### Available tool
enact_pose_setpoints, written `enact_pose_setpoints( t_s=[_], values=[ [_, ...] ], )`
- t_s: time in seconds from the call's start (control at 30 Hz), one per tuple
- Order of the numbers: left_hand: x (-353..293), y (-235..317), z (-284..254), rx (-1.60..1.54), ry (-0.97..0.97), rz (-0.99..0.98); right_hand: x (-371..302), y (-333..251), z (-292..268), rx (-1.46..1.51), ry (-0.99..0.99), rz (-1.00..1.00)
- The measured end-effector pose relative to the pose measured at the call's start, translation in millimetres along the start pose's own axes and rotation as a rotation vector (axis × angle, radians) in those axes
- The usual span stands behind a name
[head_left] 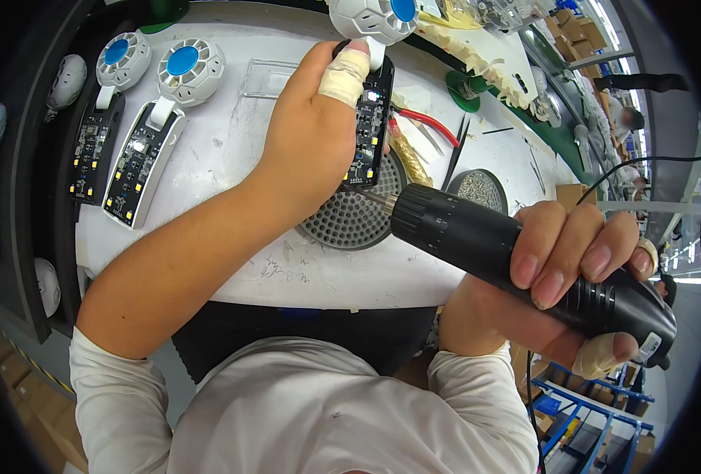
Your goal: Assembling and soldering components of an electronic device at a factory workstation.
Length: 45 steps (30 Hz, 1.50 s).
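The left hand [311,142] is wrapped around a small handheld fan [373,95], pressing it down on the white surface [232,142]; its taped finger lies along the handle's edge. The fan has a round white head with a blue centre at the top, and its handle lies open, showing a long black circuit board dotted with tiny components and one lit spot near the upper end. The right hand [580,276] is closed tight around a black electric screwdriver [516,261], fingers curled over the barrel and a taped thumb beneath; the thin bit meets the lower end of the circuit board. Under the fan's lower end sits a round perforated grey disc [346,221]. Off to the left lie two more fans [149,118] of the same kind, side by side, boards bare. Just right of the held fan lie red-handled cutters [425,120] and black tweezers [457,150]
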<state>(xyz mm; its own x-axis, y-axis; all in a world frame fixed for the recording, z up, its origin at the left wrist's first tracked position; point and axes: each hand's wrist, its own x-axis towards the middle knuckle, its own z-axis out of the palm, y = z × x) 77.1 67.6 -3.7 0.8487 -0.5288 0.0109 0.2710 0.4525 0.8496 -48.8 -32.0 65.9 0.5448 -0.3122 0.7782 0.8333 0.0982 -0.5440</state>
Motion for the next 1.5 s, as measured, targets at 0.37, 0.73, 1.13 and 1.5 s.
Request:
enact_pose_setpoints(
  t_s=[0.37, 0.73, 1.13, 1.5],
  values=[
    [0, 0, 2, 0.004, 0.021, -0.015, 3, 2, -2, 0.008, -0.105, 0.016],
    [12, 19, 1, 0.208, -0.145, 0.087, 20, -40, -49, -0.295, 0.385, -0.303],
    [5, 28, -15, 0.080, -0.459, -0.017, -44, -24, -197, -0.140, 1.229, 0.146],
    [0, 35, -8, -0.075, -0.611, -0.047, -43, -29, -202, -0.007, 1.226, 0.454]
  ],
)
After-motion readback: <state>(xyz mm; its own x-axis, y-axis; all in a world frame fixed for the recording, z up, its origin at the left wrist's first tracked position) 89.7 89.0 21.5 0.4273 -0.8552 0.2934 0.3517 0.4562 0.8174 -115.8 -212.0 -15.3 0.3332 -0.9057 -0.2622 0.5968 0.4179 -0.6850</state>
